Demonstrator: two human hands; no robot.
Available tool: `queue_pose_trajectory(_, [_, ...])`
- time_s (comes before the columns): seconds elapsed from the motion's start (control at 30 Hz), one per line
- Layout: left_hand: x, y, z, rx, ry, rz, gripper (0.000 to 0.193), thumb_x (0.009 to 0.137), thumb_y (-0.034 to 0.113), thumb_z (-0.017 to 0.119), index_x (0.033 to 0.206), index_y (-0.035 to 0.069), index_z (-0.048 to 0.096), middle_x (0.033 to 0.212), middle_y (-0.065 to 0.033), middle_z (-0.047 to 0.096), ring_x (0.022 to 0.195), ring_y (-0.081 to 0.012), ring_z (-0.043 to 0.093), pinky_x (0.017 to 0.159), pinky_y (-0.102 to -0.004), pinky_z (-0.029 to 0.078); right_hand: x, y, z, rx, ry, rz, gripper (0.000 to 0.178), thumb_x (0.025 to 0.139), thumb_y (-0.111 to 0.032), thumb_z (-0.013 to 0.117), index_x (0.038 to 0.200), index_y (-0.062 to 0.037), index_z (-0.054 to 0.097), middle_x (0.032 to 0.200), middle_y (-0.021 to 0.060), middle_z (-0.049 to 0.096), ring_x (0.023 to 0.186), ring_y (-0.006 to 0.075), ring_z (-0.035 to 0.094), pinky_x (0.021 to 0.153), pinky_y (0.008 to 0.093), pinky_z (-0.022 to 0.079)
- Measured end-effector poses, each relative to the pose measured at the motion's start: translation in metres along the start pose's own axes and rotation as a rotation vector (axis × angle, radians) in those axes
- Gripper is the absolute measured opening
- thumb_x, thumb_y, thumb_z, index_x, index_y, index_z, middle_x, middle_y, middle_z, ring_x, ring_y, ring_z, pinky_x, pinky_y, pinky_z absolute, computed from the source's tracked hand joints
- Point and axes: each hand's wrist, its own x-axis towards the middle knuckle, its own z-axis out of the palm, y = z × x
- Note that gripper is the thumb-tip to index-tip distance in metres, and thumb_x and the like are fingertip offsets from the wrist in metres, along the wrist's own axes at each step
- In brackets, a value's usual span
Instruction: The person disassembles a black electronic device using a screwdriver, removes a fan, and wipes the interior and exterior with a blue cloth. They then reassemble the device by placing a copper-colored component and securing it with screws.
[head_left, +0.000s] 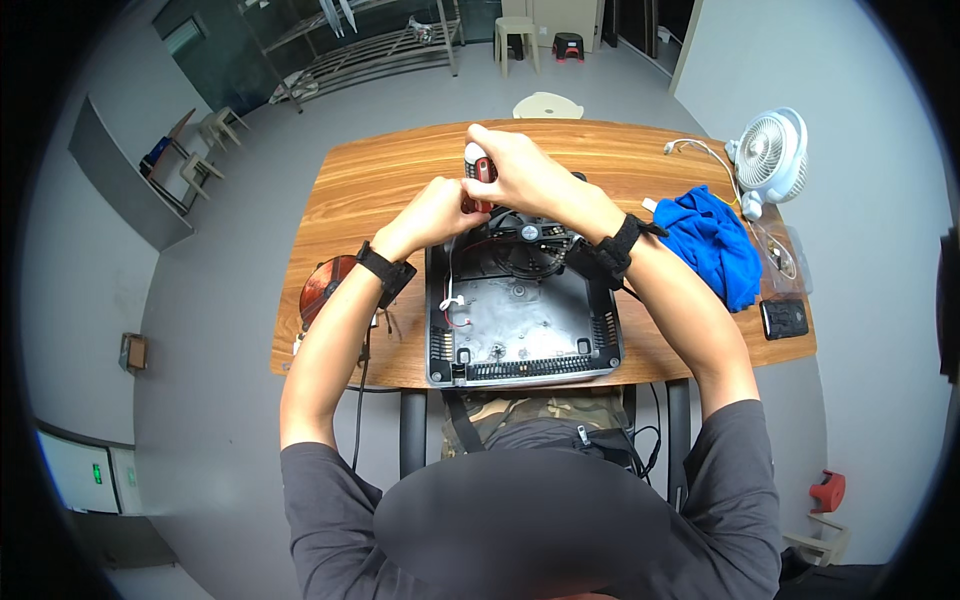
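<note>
Gripping red tool (484, 172): right hand (515, 165) above, left hand (438, 211) below. Pale round label (530, 232), unreadable, on black fan (528, 259).

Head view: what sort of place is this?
Possibly a dormitory room used as a workspace: a metal frame like a bunk bed, a plastic stool, and a wooden table bearing an opened appliance.
</note>
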Motion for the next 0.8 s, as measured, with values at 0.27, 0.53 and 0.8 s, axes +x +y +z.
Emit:
queue_pose_trajectory(0.27, [-0.001,0.018,-0.012,-0.219,0.014,-0.046,0.019,0.089,0.01,0.073,0.102,-0.004,0.07,0.093,-0.0117,0.076,0.09,-0.0172,0.072,0.082,-0.033,0.057,-0.001,0.003,-0.005,0.005,-0.1,0.071,0.038,0.087,-0.026,0.072,0.107,-0.0016,0.052,0.094,0.0243,0.069,0.094,0.0446,0.067,0.08,0.0497,0.054])
queue_pose_trajectory(0.53, [-0.001,0.007,-0.006,-0.368,0.102,-0.051,0.02,0.086,0.017,0.076,0.095,0.0,0.076,0.084,-0.0103,0.077,0.081,-0.0162,0.072,0.076,-0.0332,0.056,0.007,-0.014,-0.008,-0.448,-0.047,0.045,0.048,0.093,-0.052,0.064,0.1,-0.0047,0.063,0.086,0.0196,0.071,0.084,0.0379,0.071,0.073,0.0466,0.057])
queue_pose_trajectory(0.8, [0.001,0.029,-0.011,-0.134,0.182,-0.083,0.026,0.081,0.024,0.083,0.092,0.001,0.077,0.08,-0.0125,0.076,0.077,-0.0241,0.074,0.075,-0.036,0.056,0.02,-0.01,-0.005,-0.46,-0.129,0.131,0.039,0.095,-0.043,0.056,0.101,-0.0054,0.065,0.084,0.0195,0.073,0.081,0.0398,0.072,0.076,0.0485,0.058])
